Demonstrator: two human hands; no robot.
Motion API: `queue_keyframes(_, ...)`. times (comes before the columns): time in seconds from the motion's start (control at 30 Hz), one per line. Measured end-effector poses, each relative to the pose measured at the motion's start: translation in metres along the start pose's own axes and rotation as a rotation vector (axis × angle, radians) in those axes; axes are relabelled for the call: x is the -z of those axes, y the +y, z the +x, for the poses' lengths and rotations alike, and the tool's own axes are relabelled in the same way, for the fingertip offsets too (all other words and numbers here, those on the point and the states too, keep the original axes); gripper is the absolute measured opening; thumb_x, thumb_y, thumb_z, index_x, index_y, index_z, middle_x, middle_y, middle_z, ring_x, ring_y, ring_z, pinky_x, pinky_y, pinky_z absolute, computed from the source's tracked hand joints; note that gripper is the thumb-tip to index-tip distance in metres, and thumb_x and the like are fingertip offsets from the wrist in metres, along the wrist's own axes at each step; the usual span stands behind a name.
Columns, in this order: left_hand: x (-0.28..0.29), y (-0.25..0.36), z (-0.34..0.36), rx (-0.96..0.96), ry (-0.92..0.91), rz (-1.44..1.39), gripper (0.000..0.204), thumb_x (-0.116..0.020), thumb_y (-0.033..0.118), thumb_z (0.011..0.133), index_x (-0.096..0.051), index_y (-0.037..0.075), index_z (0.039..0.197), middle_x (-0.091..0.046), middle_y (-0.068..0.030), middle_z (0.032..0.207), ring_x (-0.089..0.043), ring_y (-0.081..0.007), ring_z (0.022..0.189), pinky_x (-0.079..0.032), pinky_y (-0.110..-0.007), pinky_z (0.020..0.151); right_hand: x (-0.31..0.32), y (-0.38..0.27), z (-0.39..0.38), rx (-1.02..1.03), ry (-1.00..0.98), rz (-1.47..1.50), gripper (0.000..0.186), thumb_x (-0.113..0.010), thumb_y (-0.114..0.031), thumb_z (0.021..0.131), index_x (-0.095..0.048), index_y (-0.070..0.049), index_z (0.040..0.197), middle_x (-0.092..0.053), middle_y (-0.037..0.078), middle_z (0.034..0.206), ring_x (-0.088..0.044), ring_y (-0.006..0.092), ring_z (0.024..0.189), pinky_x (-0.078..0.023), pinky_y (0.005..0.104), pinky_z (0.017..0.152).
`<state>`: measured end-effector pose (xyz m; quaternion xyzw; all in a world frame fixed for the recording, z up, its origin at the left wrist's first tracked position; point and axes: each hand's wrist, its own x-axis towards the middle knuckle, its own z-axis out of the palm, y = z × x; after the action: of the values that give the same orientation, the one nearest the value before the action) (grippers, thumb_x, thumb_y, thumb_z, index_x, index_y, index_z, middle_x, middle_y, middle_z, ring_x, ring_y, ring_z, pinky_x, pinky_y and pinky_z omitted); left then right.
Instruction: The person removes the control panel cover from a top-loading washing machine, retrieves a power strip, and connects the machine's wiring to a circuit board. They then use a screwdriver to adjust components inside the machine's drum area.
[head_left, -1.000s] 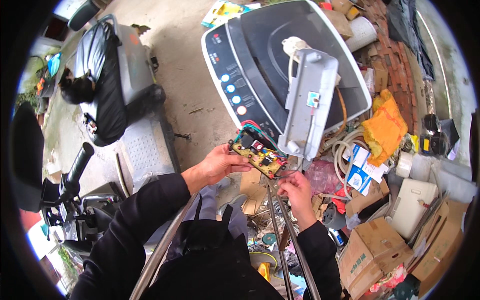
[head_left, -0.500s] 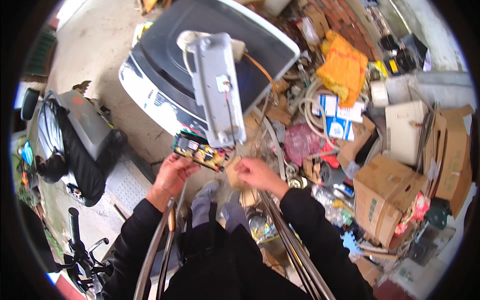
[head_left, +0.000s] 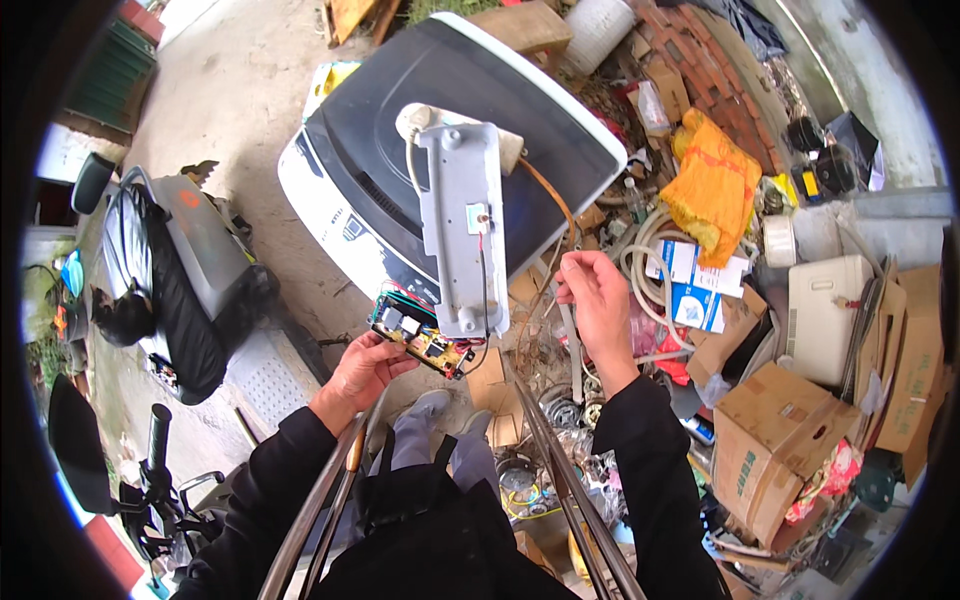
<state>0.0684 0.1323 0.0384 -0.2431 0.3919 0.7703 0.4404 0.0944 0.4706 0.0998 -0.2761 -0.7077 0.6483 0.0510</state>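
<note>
Left hand [head_left: 362,372] was cupped under the circuit board [head_left: 422,338], thumb & fingers curled round its lower left edge, so that grip was closed on the board. Board was green w/ yellowish parts on top and red/black wires at its upper end, tilted, its right corner tucked just under the bottom of the grey panel [head_left: 462,228]. That panel (long, narrow, pale grey plastic) stood nearly upright over the washing machine [head_left: 440,130], a white cable running off its top end and a thin dark wire hanging down its face toward the board.

Right hand [head_left: 598,300] was raised to the right of the panel, apart from it, fingers folded in toward the thumb. Looked like a pinch on sth thin, maybe a wire, but couldn't tell what, if anything, was in that grip.

Washing machine was white w/ a dark lid, lying at a slant on the concrete floor [head_left: 250,90]. Right of it: an orange cloth [head_left: 715,185], coiled white hoses [head_left: 650,250], a white plastic box [head_left: 825,300] & cardboard boxes [head_left: 775,440] in a heap of scrap. Left: a grey-and-black scooter seat [head_left: 185,270]. Two metal rails [head_left: 560,480] ran up from the lower edge between the person's dark sleeves.
</note>
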Motion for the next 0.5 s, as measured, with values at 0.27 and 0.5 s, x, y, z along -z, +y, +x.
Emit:
queue_keyframes(0.27,-0.003,0.000,0.000,-0.023,-0.010,-0.003,0.017,-0.066,0.002,0.091,-0.067,0.002,0.108,-0.072,-0.0097,0.105,-0.071,-0.0218,0.096,-0.060,-0.036,0.086,-0.032,-0.036,0.004,0.136,-0.186,-0.306,0.046,-0.070,-0.038,0.092,-0.061,0.003,0.112,-0.069,0.012,0.082,-0.066,0.0177,0.070,-0.052,0.0315,0.066)
queue_keyframes(0.5,-0.003,-0.007,-0.002,-0.025,0.006,0.013,0.020,-0.065,0.001,0.090,-0.065,0.001,0.110,-0.072,-0.0106,0.105,-0.071,-0.0227,0.094,-0.060,-0.035,0.088,-0.056,-0.041,0.010,0.209,-0.278,-0.600,0.045,-0.071,-0.036,0.086,-0.061,0.003,0.106,-0.068,0.018,0.077,-0.067,0.0361,0.073,-0.051,0.0449,0.069)
